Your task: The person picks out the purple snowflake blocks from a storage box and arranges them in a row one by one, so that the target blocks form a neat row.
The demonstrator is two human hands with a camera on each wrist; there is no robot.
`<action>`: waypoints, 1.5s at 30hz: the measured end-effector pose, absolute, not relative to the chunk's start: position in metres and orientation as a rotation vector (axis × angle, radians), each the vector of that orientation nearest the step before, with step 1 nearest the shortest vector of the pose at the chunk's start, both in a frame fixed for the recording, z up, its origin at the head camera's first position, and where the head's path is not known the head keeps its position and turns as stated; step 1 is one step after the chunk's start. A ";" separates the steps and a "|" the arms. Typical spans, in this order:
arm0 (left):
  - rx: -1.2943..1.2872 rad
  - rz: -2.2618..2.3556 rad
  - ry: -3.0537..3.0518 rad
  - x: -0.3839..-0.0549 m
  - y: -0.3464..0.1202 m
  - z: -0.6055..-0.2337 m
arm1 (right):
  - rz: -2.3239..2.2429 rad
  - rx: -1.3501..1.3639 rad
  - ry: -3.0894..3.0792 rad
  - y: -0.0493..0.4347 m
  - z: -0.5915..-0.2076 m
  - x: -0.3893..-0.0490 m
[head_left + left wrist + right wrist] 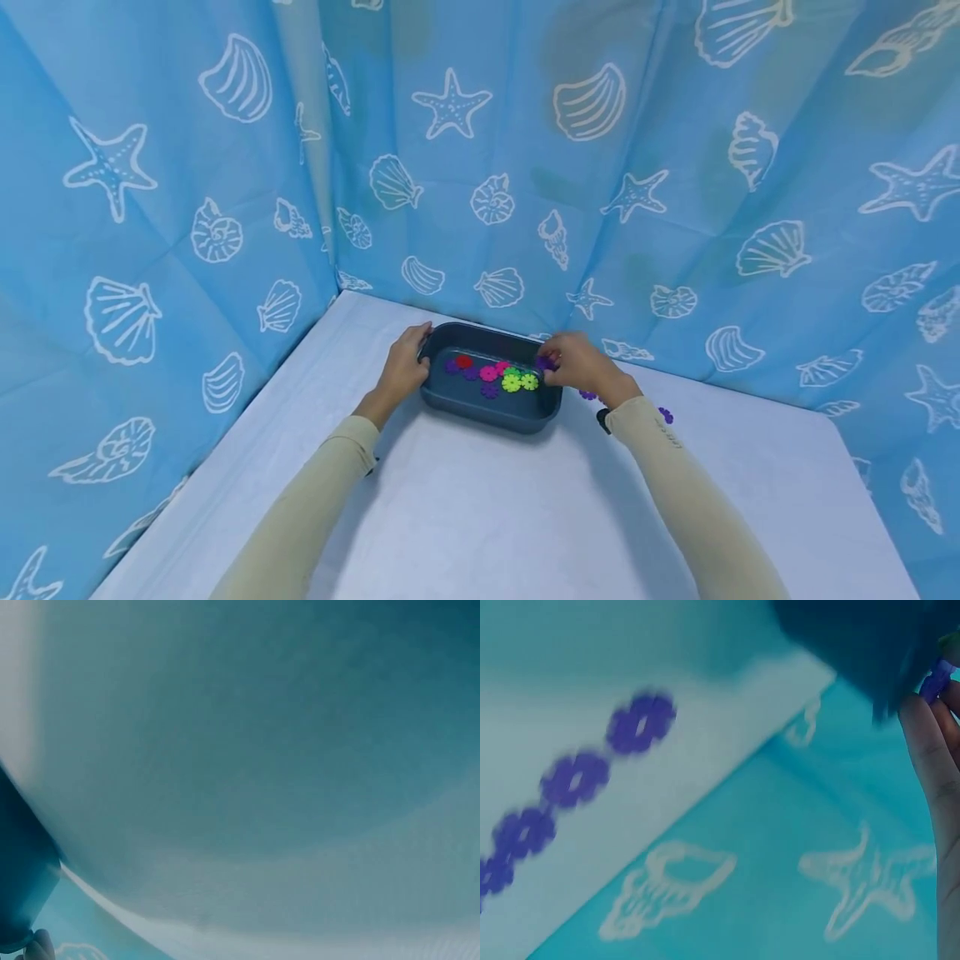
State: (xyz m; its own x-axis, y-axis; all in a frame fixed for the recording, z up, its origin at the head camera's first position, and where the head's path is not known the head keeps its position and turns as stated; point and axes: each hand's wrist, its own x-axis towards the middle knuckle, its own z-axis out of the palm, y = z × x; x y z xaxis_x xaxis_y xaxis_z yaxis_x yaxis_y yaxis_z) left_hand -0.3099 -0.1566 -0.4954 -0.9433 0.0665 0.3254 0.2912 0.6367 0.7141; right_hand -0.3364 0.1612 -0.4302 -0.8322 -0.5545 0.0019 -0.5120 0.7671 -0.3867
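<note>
A dark grey rectangular basin (491, 414) stands on the white table near the curtain. My left hand (403, 362) grips its left end, thumb at the rim. Inside lie several flower-shaped plastic discs: a red disc (464, 362), pink discs (488, 373), purple discs (490, 390) and yellow-green discs (511, 382). Over the basin's right end my right hand (581, 364) pinches a purple disc (936, 681) between thumb and fingers. In the left wrist view only a few fingertips (39, 946) show beside the dark basin wall (26, 862).
Several purple discs (575, 780) lie in a row on the table right of the basin, partly hidden by the right arm in the head view. One purple disc (666, 415) shows beyond the sleeve. A blue seashell-print curtain (487, 242) borders the table (465, 517).
</note>
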 end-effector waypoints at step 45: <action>-0.280 -1.155 -2.618 -0.306 -0.154 -0.492 | -0.465 -0.251 2.928 0.378 -0.489 -0.296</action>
